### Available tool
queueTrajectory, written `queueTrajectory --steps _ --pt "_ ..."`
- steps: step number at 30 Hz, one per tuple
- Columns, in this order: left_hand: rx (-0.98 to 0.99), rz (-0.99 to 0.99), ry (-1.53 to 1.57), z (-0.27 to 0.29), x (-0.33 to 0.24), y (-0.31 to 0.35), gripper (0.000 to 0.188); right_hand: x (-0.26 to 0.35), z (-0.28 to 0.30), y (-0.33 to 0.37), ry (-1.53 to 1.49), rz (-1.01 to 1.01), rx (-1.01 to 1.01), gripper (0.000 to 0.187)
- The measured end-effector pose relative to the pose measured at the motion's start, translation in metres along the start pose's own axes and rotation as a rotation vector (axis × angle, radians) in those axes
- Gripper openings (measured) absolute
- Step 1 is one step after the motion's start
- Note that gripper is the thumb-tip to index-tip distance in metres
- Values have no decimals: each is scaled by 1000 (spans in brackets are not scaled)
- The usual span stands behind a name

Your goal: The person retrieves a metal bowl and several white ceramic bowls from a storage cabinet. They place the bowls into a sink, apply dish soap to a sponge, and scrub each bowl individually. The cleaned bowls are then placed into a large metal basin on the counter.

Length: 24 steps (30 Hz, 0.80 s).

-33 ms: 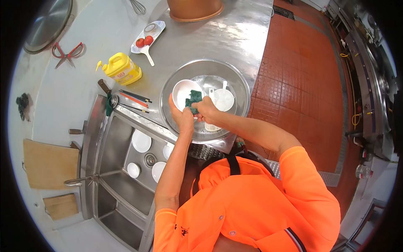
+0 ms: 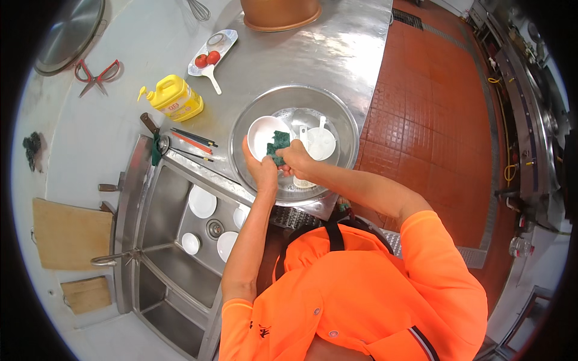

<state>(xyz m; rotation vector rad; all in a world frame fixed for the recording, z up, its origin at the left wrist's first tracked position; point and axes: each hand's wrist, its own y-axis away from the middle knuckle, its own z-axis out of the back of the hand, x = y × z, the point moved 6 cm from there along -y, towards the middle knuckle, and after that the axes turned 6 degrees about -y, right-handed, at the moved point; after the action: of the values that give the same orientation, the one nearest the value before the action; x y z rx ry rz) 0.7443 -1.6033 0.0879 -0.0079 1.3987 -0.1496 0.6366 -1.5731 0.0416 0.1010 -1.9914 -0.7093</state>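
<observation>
Over the large steel basin, my left hand grips a white bowl by its left and near side, tilted with its inside toward me. My right hand is closed on a dark green scouring pad, which presses against the bowl's inner wall on the near right. A white handled ladle or scoop lies in the basin with other white pieces in suds, to the right of the bowl. My right hand partly hides a white item at the basin's near side.
Left of the basin are a yellow pump jug, several chopsticks and a knife. A tray with two tomatoes stands behind. White plates lie in the steel sink, below its faucet. A copper-coloured pot sits far back.
The scouring pad has slid slightly nearer to me inside the bowl, along with my right fingers. My left hand and the bowl stay about where they were.
</observation>
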Motion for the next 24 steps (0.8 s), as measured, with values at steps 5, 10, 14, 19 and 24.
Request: queueTrajectory --steps 5,10,14,19,24 --pt "281 -312 -290 6 5 -5 70 43 3 -20 1129 871 54 33" --pt "94 -165 -155 -5 -3 -11 67 40 20 -8 495 634 -52 21" --pt "-109 -20 -208 -3 -17 12 66 -17 14 -7 -96 -42 24 18" --pt "477 -26 -400 -7 7 2 57 67 2 -1 1273 1070 290 22" --pt "252 -67 -163 6 -3 -16 63 64 17 -18 971 1019 -46 24"
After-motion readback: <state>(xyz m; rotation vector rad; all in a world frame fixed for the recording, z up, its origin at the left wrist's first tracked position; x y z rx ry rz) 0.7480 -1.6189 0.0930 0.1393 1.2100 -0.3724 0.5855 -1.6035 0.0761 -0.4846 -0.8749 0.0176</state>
